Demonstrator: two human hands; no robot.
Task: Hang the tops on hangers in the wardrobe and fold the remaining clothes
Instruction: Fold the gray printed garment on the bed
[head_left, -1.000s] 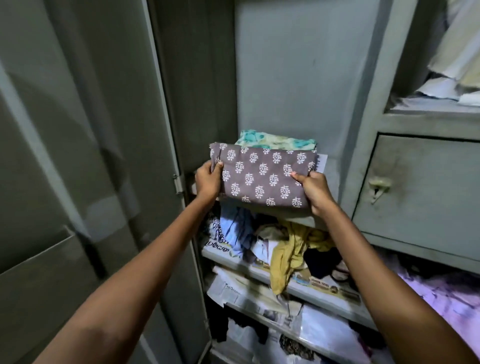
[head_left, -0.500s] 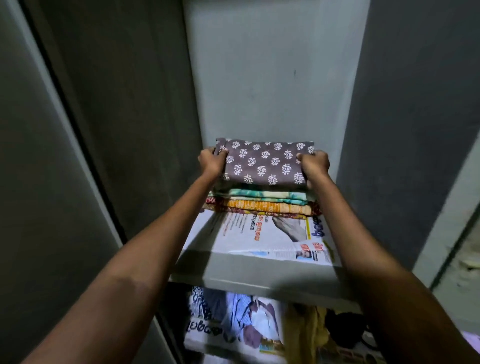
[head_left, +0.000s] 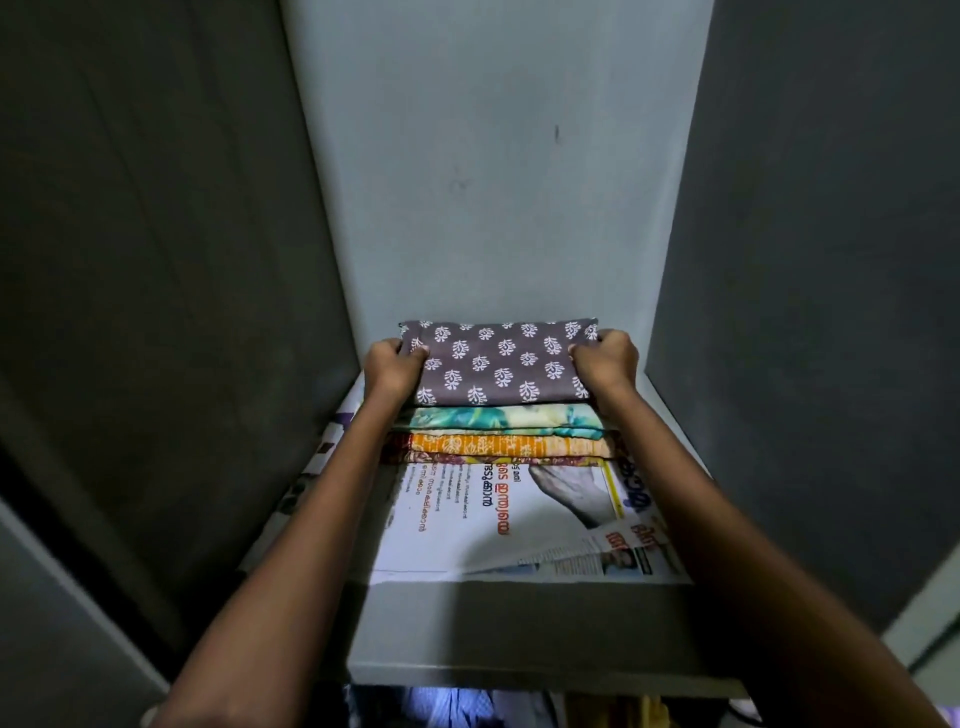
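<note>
A folded brown cloth with white leaf prints (head_left: 498, 361) lies on top of a stack of folded clothes deep on a wardrobe shelf (head_left: 519, 623). Under it are a teal-and-cream folded piece (head_left: 504, 417) and an orange patterned one (head_left: 498, 446). My left hand (head_left: 392, 366) grips the brown cloth's left edge, fingers curled round it. My right hand (head_left: 605, 364) grips its right edge the same way. Both forearms reach in over the shelf.
A newspaper (head_left: 519, 519) lines the shelf in front of the stack. Grey metal walls close in at the left (head_left: 182, 260), back (head_left: 493, 182) and right (head_left: 805, 260). Loose clothes (head_left: 457, 709) show on the shelf below.
The brown cloth was lifted from in front of the shelf edge and carried inward, and it now sits on the stack. The view has closed in on the shelf.
</note>
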